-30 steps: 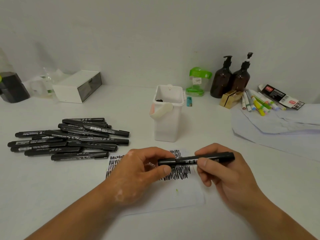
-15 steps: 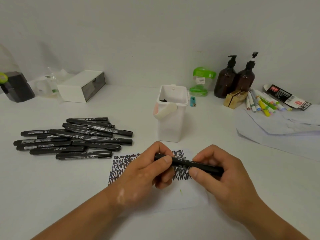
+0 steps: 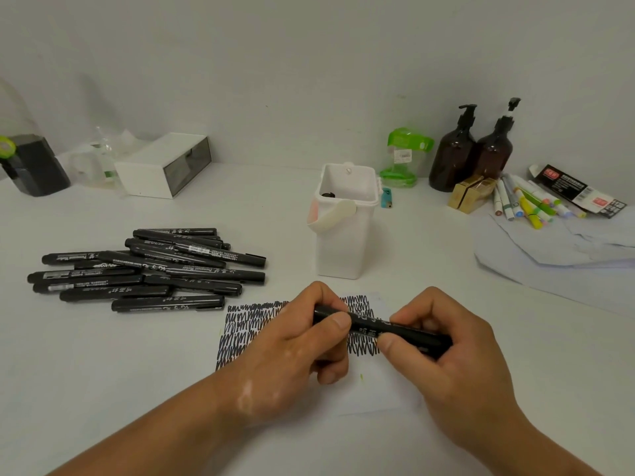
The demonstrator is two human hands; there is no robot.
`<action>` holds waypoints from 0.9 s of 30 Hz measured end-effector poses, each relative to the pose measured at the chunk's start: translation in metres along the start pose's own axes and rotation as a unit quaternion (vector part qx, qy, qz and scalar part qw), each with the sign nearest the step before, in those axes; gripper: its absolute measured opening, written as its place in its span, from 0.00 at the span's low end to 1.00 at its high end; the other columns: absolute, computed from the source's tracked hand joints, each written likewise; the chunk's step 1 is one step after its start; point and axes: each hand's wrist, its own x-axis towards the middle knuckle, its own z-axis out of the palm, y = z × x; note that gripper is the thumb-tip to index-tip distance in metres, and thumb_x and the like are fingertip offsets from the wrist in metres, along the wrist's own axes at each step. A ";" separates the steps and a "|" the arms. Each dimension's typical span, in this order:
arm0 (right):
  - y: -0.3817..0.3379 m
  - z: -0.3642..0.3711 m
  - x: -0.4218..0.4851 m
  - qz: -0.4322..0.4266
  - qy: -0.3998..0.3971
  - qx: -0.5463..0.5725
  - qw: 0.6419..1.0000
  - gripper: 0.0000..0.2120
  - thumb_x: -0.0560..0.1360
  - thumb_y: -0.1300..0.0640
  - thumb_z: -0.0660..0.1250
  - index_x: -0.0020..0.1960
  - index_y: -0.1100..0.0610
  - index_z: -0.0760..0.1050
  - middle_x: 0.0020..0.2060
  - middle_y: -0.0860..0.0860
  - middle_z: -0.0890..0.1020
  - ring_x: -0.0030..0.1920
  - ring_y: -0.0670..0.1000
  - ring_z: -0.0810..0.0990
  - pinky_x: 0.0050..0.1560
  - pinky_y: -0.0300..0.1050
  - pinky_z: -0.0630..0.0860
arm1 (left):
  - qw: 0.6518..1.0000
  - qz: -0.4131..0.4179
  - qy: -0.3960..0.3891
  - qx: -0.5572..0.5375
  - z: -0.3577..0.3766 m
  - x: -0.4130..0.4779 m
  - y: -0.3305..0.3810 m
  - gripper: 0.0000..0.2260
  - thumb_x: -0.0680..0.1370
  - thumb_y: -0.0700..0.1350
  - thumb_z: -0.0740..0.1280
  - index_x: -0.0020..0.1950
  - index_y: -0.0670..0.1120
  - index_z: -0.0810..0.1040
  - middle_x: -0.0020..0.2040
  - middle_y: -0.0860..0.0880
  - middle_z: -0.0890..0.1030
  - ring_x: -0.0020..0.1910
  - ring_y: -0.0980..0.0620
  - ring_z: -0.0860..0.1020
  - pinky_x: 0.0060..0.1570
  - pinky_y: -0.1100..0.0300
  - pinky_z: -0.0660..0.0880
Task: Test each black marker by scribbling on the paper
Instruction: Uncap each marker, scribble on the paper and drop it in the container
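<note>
A black marker lies level between both hands, just above the white paper. My left hand pinches its left end, the cap end, between thumb and fingers. My right hand grips the barrel's right part. The paper's upper area is covered with black zigzag scribbles. A pile of several black markers lies on the table to the left of the paper.
A white bin with a handle stands just behind the paper. At back right are two brown pump bottles, coloured markers, a green container and loose sheets. A white box sits at back left.
The marker has dropped lower and tilted slightly, right end down. My left hand has closed tighter around its left end, and both hands have drawn closer together.
</note>
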 end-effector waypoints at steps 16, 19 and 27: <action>0.006 -0.005 0.008 0.096 -0.137 0.208 0.964 0.08 0.66 0.49 0.74 0.42 0.52 0.81 0.37 0.63 0.85 0.34 0.55 0.80 0.36 0.44 0.77 | 0.996 0.069 0.027 -0.042 0.004 0.003 0.009 0.10 0.74 0.39 0.74 0.54 0.46 0.84 0.48 0.45 0.85 0.48 0.46 0.84 0.51 0.57 0.79; 0.003 -0.006 0.005 0.068 -0.116 0.092 0.987 0.07 0.69 0.47 0.77 0.44 0.48 0.84 0.39 0.54 0.87 0.38 0.51 0.84 0.42 0.40 0.78 | 0.994 0.085 0.060 0.013 0.001 0.003 0.012 0.10 0.72 0.46 0.74 0.53 0.48 0.84 0.53 0.45 0.86 0.53 0.46 0.83 0.53 0.58 0.79; -0.039 -0.007 0.025 -0.007 -0.097 -0.019 0.995 0.16 0.68 0.37 0.69 0.54 0.40 0.80 0.37 0.47 0.82 0.35 0.48 0.80 0.36 0.39 0.77 | 0.946 0.135 0.075 0.286 -0.014 0.000 0.016 0.10 0.72 0.56 0.75 0.51 0.55 0.84 0.40 0.57 0.82 0.39 0.53 0.79 0.41 0.60 0.77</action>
